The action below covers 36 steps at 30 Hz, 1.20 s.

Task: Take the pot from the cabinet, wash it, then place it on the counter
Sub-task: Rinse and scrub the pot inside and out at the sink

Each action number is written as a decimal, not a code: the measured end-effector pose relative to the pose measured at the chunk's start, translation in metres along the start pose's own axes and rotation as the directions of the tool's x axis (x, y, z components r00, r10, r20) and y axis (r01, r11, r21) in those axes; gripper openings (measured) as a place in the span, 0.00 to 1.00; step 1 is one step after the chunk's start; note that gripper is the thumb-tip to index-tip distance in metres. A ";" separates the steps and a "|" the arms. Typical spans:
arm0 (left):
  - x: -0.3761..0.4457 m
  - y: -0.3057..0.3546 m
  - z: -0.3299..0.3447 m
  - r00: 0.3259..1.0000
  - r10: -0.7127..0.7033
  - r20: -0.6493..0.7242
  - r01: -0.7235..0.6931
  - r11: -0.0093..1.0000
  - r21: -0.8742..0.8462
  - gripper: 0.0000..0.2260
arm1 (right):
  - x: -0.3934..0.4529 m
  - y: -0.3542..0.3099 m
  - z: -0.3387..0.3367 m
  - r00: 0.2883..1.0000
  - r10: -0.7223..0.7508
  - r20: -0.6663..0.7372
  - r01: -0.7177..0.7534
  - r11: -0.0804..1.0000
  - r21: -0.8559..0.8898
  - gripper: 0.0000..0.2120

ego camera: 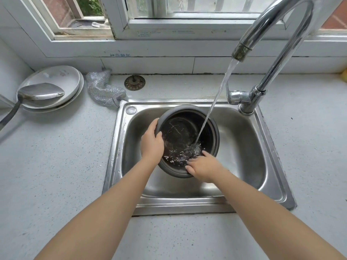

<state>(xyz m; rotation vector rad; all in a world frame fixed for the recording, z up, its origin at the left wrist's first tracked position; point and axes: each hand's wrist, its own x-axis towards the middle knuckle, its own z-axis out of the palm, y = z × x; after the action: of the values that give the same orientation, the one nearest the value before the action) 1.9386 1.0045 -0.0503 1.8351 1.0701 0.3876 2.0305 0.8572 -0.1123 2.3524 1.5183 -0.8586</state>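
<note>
Head view: washing step in hand. Holding the pot [187, 139] inside the sink [244, 139], tilted toward the camera, dark inside showing. Left hand [152, 145] gripping the left rim, thumb hooked inside, fingers curled round the outer wall. Right hand [202, 166] reaching over the near rim, fingers fairly straight and spread, pressing on the inner wall, not clearly closing on anything. Water stream [212, 106] running from the faucet [262, 72] and splashing into the pot just beside the right fingertips.

Judging progress: pot out of the cabinet, mid-wash, counter placement not yet done. Next move probably calling for rubbing round the rest of the inside, tipping the water out, shutting the tap, then lifting with a firm two-handed grip, wet rim likely being slippery.

Around: counter [56, 175] on both sides of the sink. Stacked plates [62, 76] with a metal spatula [39, 92] lying on them at far left, mesh scrubber [105, 89] by the sink's back-left corner, drain strainer [134, 82] just beside it. Faucet neck arching over the right side, possibly getting in the way of lifting out rightward; left counter nearer the camera looking the easier landing spot.
</note>
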 end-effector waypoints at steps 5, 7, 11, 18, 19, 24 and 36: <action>0.013 0.001 0.000 0.994 0.029 0.109 -0.040 0.994 0.100 0.20 | -0.005 0.030 -0.005 0.994 0.041 -0.104 -0.072 0.947 -0.312 0.23; 0.016 0.002 0.000 0.991 0.023 0.130 -0.038 0.993 0.115 0.21 | -0.007 0.030 -0.005 0.986 0.058 -0.156 -0.112 0.925 -0.363 0.24; 0.022 0.004 -0.001 0.984 0.052 0.169 -0.078 0.985 0.151 0.20 | -0.010 0.023 0.004 0.995 0.030 -0.092 -0.061 0.934 -0.353 0.27; 0.027 0.009 0.007 0.980 0.088 0.176 -0.112 0.985 0.133 0.17 | -0.016 0.009 0.010 0.991 -0.076 0.111 0.101 0.965 -0.242 0.31; 0.027 0.010 0.008 0.982 0.075 0.173 -0.096 0.988 0.119 0.17 | -0.017 0.009 0.012 0.991 -0.074 0.116 0.100 0.964 -0.247 0.31; 0.019 0.013 0.014 0.980 0.097 0.174 -0.118 0.987 0.112 0.09 | -0.016 0.006 0.025 0.994 -0.066 0.081 0.084 0.970 -0.230 0.27; -0.034 -0.049 0.023 0.863 -0.365 0.350 0.469 0.836 -0.284 0.14 | -0.011 0.001 0.032 0.999 -0.049 0.006 0.049 0.982 -0.180 0.26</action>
<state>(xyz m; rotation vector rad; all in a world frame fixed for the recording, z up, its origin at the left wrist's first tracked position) 1.9090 0.9726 -0.0975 1.2349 1.0839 0.0435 2.0171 0.8336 -0.1318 2.1937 1.5877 -0.7007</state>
